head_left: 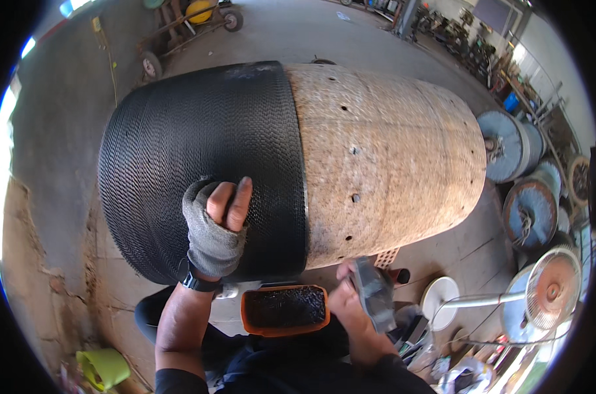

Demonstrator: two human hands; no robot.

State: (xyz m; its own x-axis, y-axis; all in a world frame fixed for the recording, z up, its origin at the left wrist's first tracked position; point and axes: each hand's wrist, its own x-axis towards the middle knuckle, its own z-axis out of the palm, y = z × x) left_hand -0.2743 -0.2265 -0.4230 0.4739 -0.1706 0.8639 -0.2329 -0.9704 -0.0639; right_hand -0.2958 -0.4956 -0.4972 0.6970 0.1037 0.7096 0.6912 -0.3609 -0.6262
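Observation:
My left hand (216, 226), in a grey glove that bares two fingers, lies against the black, finely ridged covering (199, 131) on a large drum. One bare finger points upward and the other bends; nothing shows between them, and the thumb is hidden. Bare drum surface (390, 157), mottled tan with small holes, takes up the right half. Lower right, my right hand (347, 295) is wrapped round a grey, blurred, block-like object (373, 295). Between my forearms, below the drum, sits an orange tub (249, 314) holding something dark and glossy.
At the right stand a fan (553, 289), a round white base (440, 302) and several blue-ended spools (529, 213). A yellow-green container (103, 369) is at the lower left. Beyond the drum is a wheeled cart (186, 33); a grey wall (55, 111) rises on the left.

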